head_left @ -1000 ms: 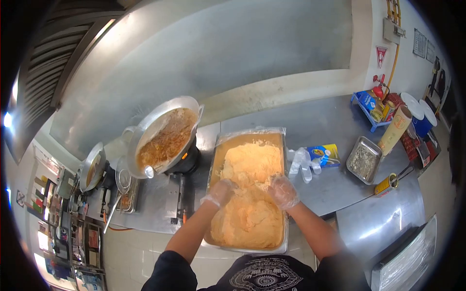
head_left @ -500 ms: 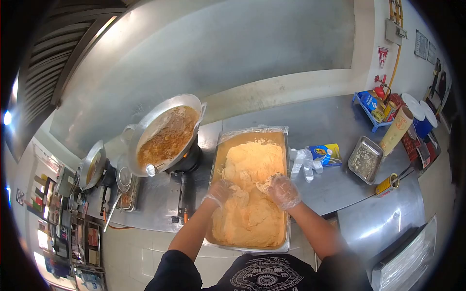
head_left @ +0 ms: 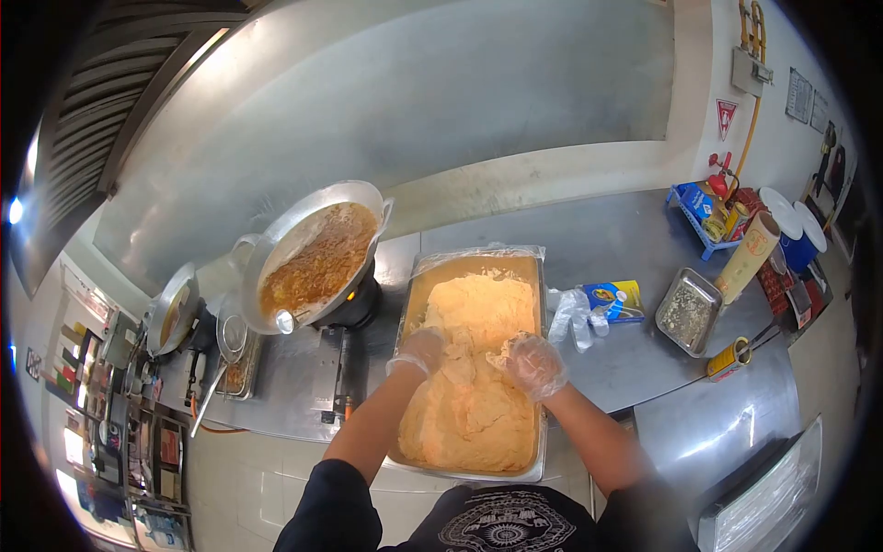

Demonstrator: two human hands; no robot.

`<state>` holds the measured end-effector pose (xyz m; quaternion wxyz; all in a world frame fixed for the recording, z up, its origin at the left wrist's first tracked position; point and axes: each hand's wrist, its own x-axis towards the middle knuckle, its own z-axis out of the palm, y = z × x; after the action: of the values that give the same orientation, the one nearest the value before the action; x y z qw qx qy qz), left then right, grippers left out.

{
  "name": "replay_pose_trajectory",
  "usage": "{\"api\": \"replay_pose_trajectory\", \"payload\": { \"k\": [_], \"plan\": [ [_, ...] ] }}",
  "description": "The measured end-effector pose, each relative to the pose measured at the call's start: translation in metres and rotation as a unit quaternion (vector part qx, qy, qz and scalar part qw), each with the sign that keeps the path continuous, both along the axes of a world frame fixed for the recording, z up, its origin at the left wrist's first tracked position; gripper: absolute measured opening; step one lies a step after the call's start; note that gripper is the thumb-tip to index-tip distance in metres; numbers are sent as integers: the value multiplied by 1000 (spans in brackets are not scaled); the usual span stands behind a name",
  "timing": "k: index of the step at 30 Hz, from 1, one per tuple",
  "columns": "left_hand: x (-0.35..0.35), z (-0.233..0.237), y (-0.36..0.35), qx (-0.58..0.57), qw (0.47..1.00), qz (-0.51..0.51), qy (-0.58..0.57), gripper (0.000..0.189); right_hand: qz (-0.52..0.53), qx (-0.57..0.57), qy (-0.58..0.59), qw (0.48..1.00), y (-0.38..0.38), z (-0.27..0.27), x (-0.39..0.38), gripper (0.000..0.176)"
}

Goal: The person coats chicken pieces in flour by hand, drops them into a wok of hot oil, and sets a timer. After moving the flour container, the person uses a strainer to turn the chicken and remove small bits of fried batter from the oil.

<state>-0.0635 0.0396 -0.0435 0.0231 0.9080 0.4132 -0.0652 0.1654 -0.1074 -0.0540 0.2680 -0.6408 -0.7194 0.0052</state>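
A deep metal tray (head_left: 541, 276) in front of me holds a thick bed of pale orange breading flour (head_left: 483, 299). Both my hands wear clear plastic gloves. My left hand (head_left: 423, 350) is at the tray's left side, its fingers partly hidden at the flour, beside a coated lump (head_left: 458, 361). At the right side, my right hand (head_left: 536, 366) grips a flour-coated piece (head_left: 503, 355) in its curled fingers, just over the flour. What lies under the coating is hidden.
Left of the tray, a large wok (head_left: 363, 195) of bubbling oil sits on a burner, near a strainer (head_left: 232, 339). Plastic gloves (head_left: 578, 317), a blue-yellow box (head_left: 614, 302), a small metal pan (head_left: 690, 313) and a can with tongs (head_left: 729, 360) lie to the right.
My left hand has shifted slightly up and away from the coated lump near it. The right hand has turned a little and still grips its coated piece.
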Motion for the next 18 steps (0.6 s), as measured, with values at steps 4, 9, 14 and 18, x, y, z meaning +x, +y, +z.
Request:
{"api": "replay_pose_trajectory", "payload": {
  "k": [4,9,14,18],
  "plan": [
    [4,18,-15,-10,999,11,-46,27,-3,-43,19,999,-1,-1,8,19],
    [-4,25,-19,66,994,-56,-72,20,-18,-1,-8,1000,-4,15,8,14],
    [-4,32,-27,59,993,-43,-94,22,3,3,-1,1000,1,1,10,14],
    [-15,39,-36,103,990,-59,-76,10,77,0,66,995,6,-31,11,14]
  ]
}}
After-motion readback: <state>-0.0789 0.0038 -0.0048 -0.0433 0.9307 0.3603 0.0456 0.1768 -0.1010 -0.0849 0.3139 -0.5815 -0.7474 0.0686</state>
